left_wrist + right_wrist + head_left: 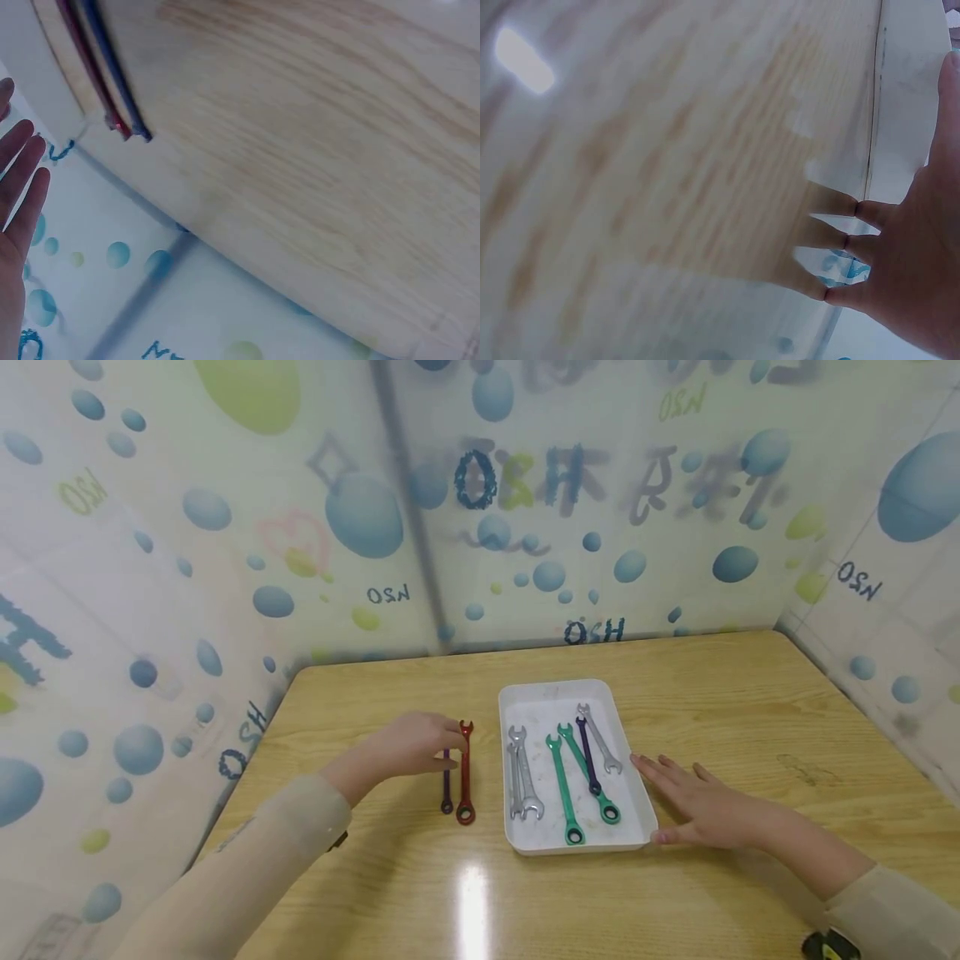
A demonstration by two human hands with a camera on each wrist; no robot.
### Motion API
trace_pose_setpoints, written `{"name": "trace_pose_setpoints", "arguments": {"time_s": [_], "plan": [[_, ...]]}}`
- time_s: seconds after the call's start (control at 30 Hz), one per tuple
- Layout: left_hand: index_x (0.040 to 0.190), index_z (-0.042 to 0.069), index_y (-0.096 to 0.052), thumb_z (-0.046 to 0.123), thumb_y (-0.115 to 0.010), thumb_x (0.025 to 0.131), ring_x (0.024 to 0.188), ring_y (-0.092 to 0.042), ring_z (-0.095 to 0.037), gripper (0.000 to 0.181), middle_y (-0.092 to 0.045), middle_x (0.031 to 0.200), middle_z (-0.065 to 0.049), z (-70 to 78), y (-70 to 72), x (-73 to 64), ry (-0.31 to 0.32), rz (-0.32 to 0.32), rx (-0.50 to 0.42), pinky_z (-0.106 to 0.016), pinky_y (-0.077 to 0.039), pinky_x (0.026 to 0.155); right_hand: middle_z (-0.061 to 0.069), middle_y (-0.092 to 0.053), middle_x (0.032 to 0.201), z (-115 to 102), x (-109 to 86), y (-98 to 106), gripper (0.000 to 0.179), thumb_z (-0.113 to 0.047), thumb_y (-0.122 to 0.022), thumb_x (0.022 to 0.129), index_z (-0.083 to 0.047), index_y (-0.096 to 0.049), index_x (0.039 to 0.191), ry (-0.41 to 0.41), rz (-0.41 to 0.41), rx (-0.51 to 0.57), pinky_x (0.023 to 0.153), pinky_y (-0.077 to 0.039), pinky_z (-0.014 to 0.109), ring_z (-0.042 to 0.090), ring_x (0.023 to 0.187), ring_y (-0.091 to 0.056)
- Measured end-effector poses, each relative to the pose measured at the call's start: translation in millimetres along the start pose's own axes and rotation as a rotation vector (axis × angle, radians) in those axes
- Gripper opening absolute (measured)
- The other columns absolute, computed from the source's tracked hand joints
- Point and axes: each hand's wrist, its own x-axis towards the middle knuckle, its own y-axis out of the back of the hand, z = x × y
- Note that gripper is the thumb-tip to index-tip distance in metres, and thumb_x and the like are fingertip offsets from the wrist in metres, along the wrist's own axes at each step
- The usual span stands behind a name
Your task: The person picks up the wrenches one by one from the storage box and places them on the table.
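A red ratchet wrench and a slim purple wrench lie side by side on the table, left of a white tray. My left hand is over the purple wrench's upper part and hides it; in the left wrist view its fingers look straight, with nothing between them. Inside the tray are green wrenches, a dark purple wrench and silver wrenches at the left, plus another silver wrench at the right. My right hand rests flat with fingers spread, fingertips at the tray's right edge.
The wooden table backs onto a wall curtain printed with blue and green dots. Similar patterned sheets stand at the left and right. Light reflects off the table's front part.
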Motion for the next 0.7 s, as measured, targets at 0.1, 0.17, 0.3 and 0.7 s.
{"name": "trace_pose_setpoints", "arguments": {"time_s": [0.1, 0.17, 0.3, 0.7], "plan": [[0.096, 0.014, -0.073, 0.023, -0.079, 0.082, 0.08, -0.061, -0.012, 0.018, -0.066, 0.092, 0.001, 5.0, 8.5, 8.4, -0.004, 0.008, 0.01, -0.029, -0.053, 0.071, 0.021, -0.013, 0.159, 0.4, 0.0, -0.4, 0.101, -0.069, -0.053, 0.085, -0.024, 0.001, 0.157, 0.002, 0.0, 0.001, 0.104, -0.007, 0.073, 0.049, 0.142, -0.011], [0.096, 0.015, -0.073, 0.024, -0.078, 0.082, 0.078, -0.06, -0.011, 0.018, -0.066, 0.091, 0.001, 8.7, 14.1, 14.4, 0.0, 0.001, 0.008, -0.029, -0.052, 0.07, 0.021, -0.013, 0.159, 0.5, 0.0, -0.2, 0.101, -0.069, -0.053, 0.085, -0.024, 0.002, 0.157, 0.001, -0.001, 0.002, 0.104, -0.007, 0.073, 0.049, 0.142, -0.011], [0.102, 0.018, -0.073, 0.027, -0.076, 0.084, 0.081, -0.06, -0.01, 0.021, -0.066, 0.095, 0.003, 17.9, 23.9, 28.2, 0.024, -0.063, -0.005, -0.03, -0.052, 0.074, 0.021, -0.013, 0.159, 0.2, -0.4, 0.5, 0.101, -0.07, -0.053, 0.085, -0.024, 0.002, 0.157, 0.0, -0.003, 0.001, 0.104, -0.007, 0.073, 0.049, 0.142, -0.011], [0.111, 0.02, -0.072, 0.03, -0.072, 0.089, 0.093, -0.061, -0.012, 0.024, -0.067, 0.108, 0.004, 35.0, 27.9, 66.9, -0.053, -0.142, 0.036, -0.027, -0.051, 0.081, 0.022, -0.015, 0.158, 1.4, 0.3, -0.9, 0.1, -0.065, -0.055, 0.087, -0.022, 0.001, 0.157, 0.032, 0.012, -0.009, 0.102, -0.01, 0.075, 0.051, 0.141, -0.013]]}}
